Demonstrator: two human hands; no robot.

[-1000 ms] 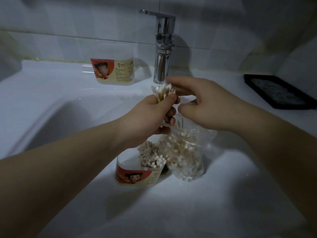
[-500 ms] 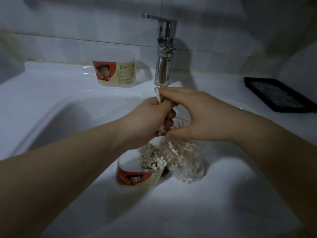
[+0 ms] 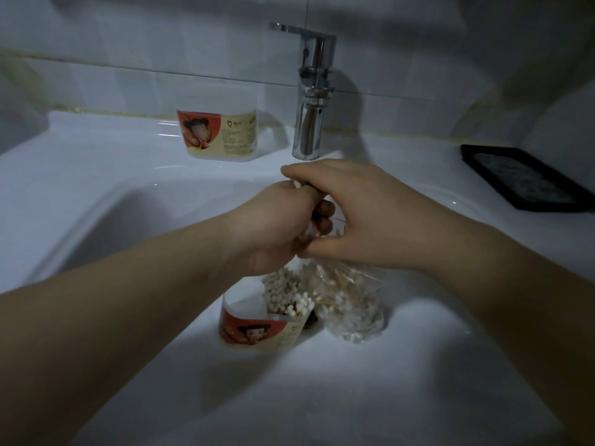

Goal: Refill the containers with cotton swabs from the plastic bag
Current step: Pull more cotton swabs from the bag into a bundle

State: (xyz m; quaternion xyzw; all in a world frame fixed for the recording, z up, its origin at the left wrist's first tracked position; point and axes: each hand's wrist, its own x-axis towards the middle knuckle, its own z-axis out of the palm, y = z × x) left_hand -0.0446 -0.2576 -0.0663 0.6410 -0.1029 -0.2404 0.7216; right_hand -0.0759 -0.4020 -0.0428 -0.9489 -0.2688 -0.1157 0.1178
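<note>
My left hand [image 3: 277, 226] is closed around a bunch of cotton swabs [image 3: 297, 185], whose white tips peek out above my fist. My right hand [image 3: 357, 214] lies over the top and front of that bunch, fingers curled on it. Both hands hover above a clear plastic bag [image 3: 351, 304] of swabs lying in the sink. Beside the bag, to its left, stands an open container [image 3: 254, 329] with a red and cream label, partly filled with upright swabs [image 3: 286, 294]. A second labelled container [image 3: 219, 133] stands on the sink ledge at the back.
The white sink basin [image 3: 135, 220] surrounds everything. A chrome faucet [image 3: 312, 91] rises just behind my hands. A black tray [image 3: 521, 178] lies on the ledge at the right. A tiled wall closes off the back.
My right hand has come down over the tips of the swab bunch and now covers them. Both hands have sunk a little toward the bag.
</note>
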